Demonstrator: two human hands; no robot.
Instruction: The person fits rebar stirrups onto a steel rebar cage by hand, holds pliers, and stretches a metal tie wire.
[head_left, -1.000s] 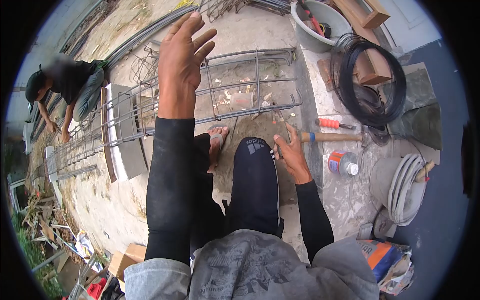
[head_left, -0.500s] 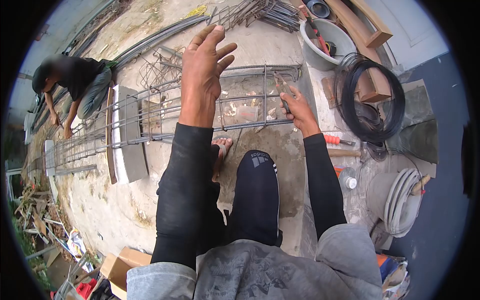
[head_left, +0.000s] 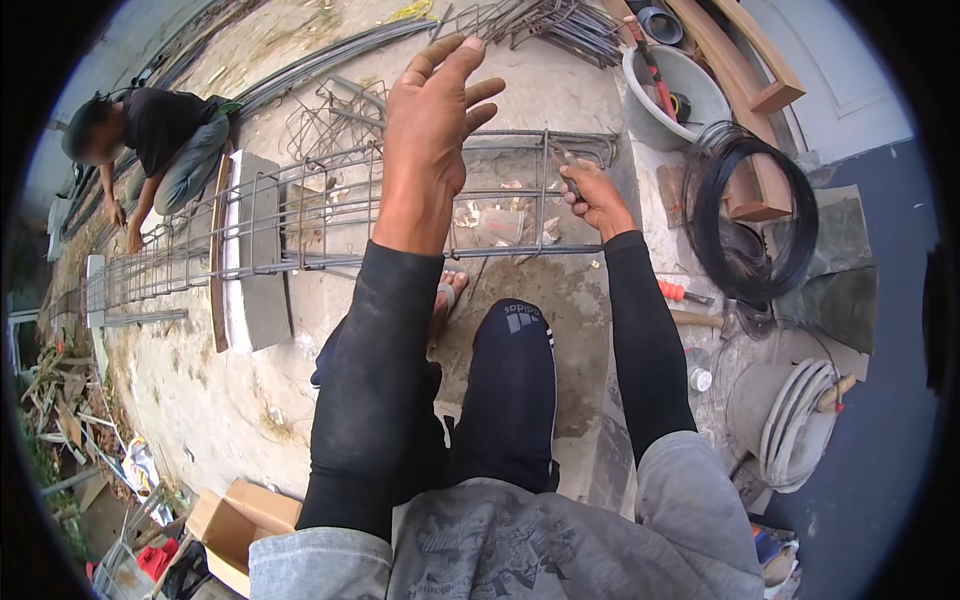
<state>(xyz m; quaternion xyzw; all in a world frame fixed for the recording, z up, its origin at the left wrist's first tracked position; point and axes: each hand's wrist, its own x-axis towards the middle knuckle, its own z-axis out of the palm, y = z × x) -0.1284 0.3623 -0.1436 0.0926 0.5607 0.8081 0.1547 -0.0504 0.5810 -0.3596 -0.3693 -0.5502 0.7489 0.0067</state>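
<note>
My left hand [head_left: 428, 130] is raised in front of the rebar cage [head_left: 543, 205], palm turned right and fingers apart, with nothing visible in it. It hides part of the cage behind it. In my right hand [head_left: 602, 205] is a pair of pincers [head_left: 570, 175]; their jaws point up and left, close to a stirrup near the cage's right end. Whether the jaws touch the steel I cannot tell. The cage stretches leftward in front of my knees, over a grey block [head_left: 265, 260].
Another person [head_left: 165, 150] crouches at the cage's far left end, hands on the bars. A grey bucket [head_left: 640, 100] holding tools, a coil of black wire [head_left: 700, 245] and a hose-wrapped bucket [head_left: 752, 400] stand to the right. A cardboard box [head_left: 225, 525] lies lower left.
My left hand has shifted slightly up and right in the view. The right hand still holds the pincers near the same stirrup. The whole view has shifted a little.
</note>
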